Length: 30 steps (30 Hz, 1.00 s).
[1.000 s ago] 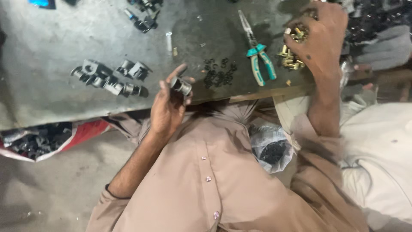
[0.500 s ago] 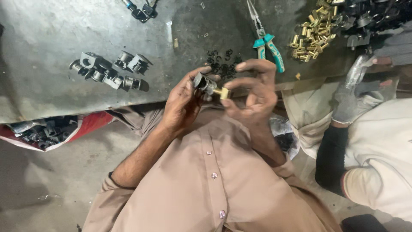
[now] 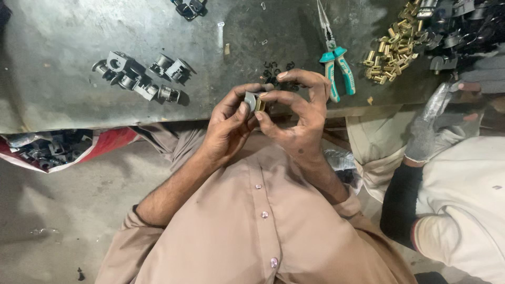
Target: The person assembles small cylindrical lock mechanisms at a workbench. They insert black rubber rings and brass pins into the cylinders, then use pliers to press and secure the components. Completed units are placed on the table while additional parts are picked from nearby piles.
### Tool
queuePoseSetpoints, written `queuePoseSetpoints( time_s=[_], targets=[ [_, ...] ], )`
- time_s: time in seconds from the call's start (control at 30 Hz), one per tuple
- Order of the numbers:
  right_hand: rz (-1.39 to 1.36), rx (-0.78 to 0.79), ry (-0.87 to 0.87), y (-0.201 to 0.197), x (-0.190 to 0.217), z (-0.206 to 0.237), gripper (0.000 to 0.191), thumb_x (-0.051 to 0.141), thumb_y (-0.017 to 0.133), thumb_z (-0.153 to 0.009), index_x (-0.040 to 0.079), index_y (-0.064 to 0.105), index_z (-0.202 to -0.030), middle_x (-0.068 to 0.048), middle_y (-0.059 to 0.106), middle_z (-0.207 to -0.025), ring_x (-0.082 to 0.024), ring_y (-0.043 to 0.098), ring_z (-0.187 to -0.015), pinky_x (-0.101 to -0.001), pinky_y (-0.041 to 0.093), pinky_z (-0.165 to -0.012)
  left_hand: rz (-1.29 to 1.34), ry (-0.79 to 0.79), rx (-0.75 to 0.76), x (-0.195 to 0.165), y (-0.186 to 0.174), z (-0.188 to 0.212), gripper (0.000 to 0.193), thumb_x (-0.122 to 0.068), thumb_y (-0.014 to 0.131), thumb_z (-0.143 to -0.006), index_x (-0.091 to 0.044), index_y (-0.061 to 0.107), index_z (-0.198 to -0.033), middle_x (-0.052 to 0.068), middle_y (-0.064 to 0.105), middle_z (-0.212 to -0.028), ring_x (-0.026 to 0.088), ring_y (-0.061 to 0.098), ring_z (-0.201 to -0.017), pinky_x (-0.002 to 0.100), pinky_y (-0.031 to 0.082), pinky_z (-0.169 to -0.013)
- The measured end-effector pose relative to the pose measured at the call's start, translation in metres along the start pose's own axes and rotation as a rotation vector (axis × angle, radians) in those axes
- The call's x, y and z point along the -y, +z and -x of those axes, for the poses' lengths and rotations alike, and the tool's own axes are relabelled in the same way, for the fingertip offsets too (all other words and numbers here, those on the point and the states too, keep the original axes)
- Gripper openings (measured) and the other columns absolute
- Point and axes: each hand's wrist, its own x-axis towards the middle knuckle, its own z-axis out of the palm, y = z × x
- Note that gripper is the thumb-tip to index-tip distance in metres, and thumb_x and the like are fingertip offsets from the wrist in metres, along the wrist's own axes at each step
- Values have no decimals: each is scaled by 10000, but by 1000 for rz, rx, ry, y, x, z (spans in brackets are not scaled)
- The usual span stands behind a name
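Note:
My left hand (image 3: 229, 126) grips a small grey metal fitting (image 3: 250, 99) at the near edge of the metal table (image 3: 63, 105). My right hand (image 3: 294, 113) pinches a small brass piece (image 3: 260, 104) pressed against that fitting. Both hands meet in front of my chest, just over the table edge. A cluster of small black rings (image 3: 276, 71) lies on the table right behind my fingers.
Several grey fittings (image 3: 139, 76) lie at the table's left. Teal-handled pliers (image 3: 334, 58) lie to the right, beside a heap of brass pieces (image 3: 392, 44). A co-worker's gloved hand (image 3: 428, 129) is at right. A red bag of parts (image 3: 47, 150) sits under the table's left.
My right hand came back from the brass heap with a brass piece and has closed in on the fitting held by my left hand. The co-worker's gloved hand entered at right.

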Motion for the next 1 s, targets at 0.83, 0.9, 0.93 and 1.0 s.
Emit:
queuePoseSetpoints(
  time_s=[0.83, 0.9, 0.93, 1.0],
  targets=[
    [-51, 39, -63, 16, -39, 39, 287, 181, 886, -862, 71, 721, -1069, -83, 689, -1044, -272, 672, -1000, -394, 558, -884, -223, 68, -36, -25, -58, -22, 735, -454, 697, -1016, 9, 456, -1533, 174, 623, -1429, 177, 653, -1173, 297, 546, -999],
    [-94, 165, -88, 23, -42, 46, 229, 149, 858, -853, 61, 729, -1020, -84, 711, -980, -270, 693, -915, -387, 562, -813, -205, 50, -49, -23, -65, -24, 729, -440, 697, -1015, 17, 445, -1523, 164, 620, -1416, 170, 650, -1170, 294, 549, -993],
    [-112, 227, -101, 26, -43, 50, 200, 133, 845, -848, 56, 733, -995, -85, 722, -948, -270, 704, -872, -383, 564, -778, -197, 46, -57, -22, -68, -26, 717, -431, 691, -1023, 20, 447, -1525, 167, 624, -1413, 172, 651, -1166, 288, 545, -986],
    [-123, 261, -110, 30, -44, 55, 175, 131, 842, -861, 58, 732, -976, -78, 730, -946, -256, 714, -872, -374, 571, -777, -181, 44, -78, -22, -70, -26, 695, -413, 681, -1040, 26, 451, -1527, 175, 632, -1406, 176, 652, -1158, 275, 539, -970]
  ],
)
